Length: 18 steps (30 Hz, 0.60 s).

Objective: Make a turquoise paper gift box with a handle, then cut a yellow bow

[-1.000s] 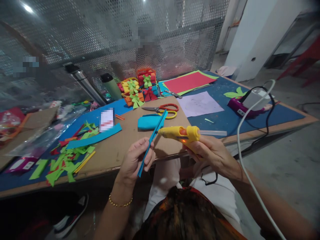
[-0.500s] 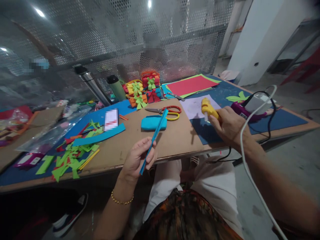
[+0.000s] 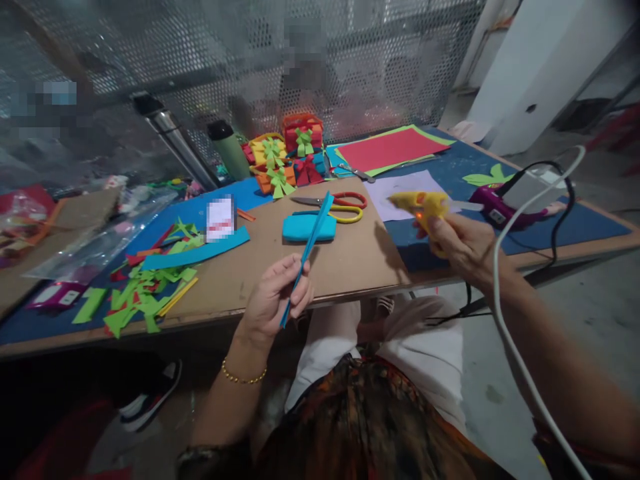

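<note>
Perforated metal panel (image 3: 390, 60) backs the table (image 3: 590, 227); cardboard (image 3: 240, 283) covers part of the top. Landmark: blue pack (image 3: 296, 229), lying on the cardboard.

Left hand (image 3: 280, 290): nearer the wearer than the pack, raised, bead bracelet (image 3: 245, 380) on the wrist. Narrow pinch, thumb against fingers, on a thin blue strip (image 3: 311, 243). Strip is tilted, lower end sticking out below the hand, upper end crossing in front of the pack in view. Can't tell if it touches the pack.

Right hand (image 3: 463, 243): right of the pack, wrapped round the handle of a yellow glue gun (image 3: 425, 202). Nozzle points left toward the pack's side, well apart from the strip. Orange light shows on the body, clear stick (image 3: 466, 207) out the back.

Around the pack: scissors (image 3: 311, 201) just behind, blade end to the left. Bow-topped paper boxes (image 3: 287, 150) further back, green bottle (image 3: 233, 157) left of those. Green scraps (image 3: 143, 299) and a wide blue band (image 3: 197, 251) to its left. Lilac sheet (image 3: 410, 180) right and behind; purple power strip (image 3: 493, 205) far right.
</note>
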Each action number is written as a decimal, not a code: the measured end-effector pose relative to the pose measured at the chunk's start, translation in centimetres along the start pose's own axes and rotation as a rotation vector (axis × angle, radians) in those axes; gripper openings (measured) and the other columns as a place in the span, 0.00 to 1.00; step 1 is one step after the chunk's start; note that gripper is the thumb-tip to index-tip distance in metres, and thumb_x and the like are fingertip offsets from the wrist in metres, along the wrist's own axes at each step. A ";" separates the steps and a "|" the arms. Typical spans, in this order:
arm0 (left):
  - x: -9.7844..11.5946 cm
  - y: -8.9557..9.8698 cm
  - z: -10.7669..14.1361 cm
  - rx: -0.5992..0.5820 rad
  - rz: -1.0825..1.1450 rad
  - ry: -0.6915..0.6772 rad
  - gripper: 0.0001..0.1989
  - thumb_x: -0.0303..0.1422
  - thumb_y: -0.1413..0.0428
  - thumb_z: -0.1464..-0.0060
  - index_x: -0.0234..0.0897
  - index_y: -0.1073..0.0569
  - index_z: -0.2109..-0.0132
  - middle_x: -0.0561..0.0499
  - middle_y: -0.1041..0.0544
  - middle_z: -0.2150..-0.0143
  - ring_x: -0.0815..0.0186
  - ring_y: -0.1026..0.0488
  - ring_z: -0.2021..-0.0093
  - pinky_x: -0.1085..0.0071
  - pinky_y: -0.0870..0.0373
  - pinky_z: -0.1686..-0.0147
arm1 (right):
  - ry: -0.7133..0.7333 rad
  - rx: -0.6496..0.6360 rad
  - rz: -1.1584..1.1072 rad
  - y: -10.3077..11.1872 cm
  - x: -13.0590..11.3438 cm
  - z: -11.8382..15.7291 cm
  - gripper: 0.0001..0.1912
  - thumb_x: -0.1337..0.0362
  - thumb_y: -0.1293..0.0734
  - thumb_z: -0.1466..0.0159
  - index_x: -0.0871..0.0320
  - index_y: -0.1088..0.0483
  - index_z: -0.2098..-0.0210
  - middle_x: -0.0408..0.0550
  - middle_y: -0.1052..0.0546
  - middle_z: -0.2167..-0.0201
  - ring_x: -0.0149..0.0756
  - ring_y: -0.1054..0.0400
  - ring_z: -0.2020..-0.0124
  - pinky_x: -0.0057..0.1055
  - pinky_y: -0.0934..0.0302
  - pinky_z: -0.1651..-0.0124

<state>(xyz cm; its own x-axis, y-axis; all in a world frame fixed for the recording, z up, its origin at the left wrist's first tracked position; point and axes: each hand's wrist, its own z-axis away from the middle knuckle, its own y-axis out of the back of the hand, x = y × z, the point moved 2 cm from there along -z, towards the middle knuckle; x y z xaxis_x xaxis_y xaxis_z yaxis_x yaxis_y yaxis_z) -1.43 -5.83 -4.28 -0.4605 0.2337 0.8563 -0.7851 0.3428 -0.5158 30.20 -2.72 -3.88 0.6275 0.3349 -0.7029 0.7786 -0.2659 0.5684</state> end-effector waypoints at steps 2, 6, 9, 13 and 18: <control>-0.1 0.0 -0.1 -0.007 0.003 -0.004 0.13 0.37 0.33 0.41 0.33 0.26 0.63 0.61 0.33 0.85 0.75 0.37 0.89 0.77 0.43 0.82 | -0.070 -0.120 -0.162 -0.5 -1.8 1.6 0.37 0.29 0.43 0.33 0.56 0.26 0.72 0.46 0.30 0.79 0.34 0.36 0.77 0.31 0.43 0.75; -0.1 -0.1 -0.3 -0.004 0.036 -0.012 0.12 0.36 0.34 0.40 0.34 0.27 0.63 0.62 0.34 0.85 0.76 0.39 0.89 0.77 0.43 0.82 | -0.102 -0.165 -0.390 -1.4 -4.8 3.8 0.35 0.31 0.39 0.33 0.58 0.22 0.65 0.47 0.25 0.76 0.34 0.33 0.75 0.31 0.38 0.72; -0.2 -0.3 -0.4 -0.007 0.058 -0.017 0.13 0.36 0.33 0.41 0.34 0.28 0.64 0.62 0.35 0.85 0.76 0.40 0.89 0.77 0.42 0.81 | -0.088 -0.150 -0.516 -1.7 -6.0 4.1 0.32 0.35 0.38 0.31 0.57 0.21 0.64 0.49 0.23 0.73 0.34 0.31 0.74 0.30 0.37 0.72; -0.4 -0.3 -0.3 0.002 0.037 -0.014 0.13 0.37 0.33 0.40 0.34 0.28 0.63 0.62 0.35 0.85 0.76 0.39 0.88 0.77 0.42 0.80 | -0.065 -0.242 -0.533 -2.2 -7.3 3.7 0.35 0.32 0.39 0.32 0.58 0.21 0.65 0.50 0.23 0.73 0.34 0.31 0.74 0.30 0.37 0.73; -0.5 -0.2 -0.2 0.008 0.029 -0.014 0.15 0.39 0.32 0.41 0.34 0.28 0.63 0.62 0.34 0.85 0.75 0.38 0.88 0.77 0.45 0.82 | 0.015 -0.294 -0.487 -2.9 -8.2 3.3 0.36 0.30 0.41 0.32 0.57 0.21 0.67 0.46 0.26 0.78 0.32 0.34 0.77 0.28 0.41 0.75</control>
<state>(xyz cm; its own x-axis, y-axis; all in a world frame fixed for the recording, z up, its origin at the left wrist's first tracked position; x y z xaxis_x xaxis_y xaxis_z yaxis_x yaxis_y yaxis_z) -0.94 -5.83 -4.59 -0.4887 0.2310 0.8413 -0.7745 0.3291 -0.5402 22.80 -7.68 -1.15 0.1946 0.3696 -0.9086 0.9430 0.1846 0.2770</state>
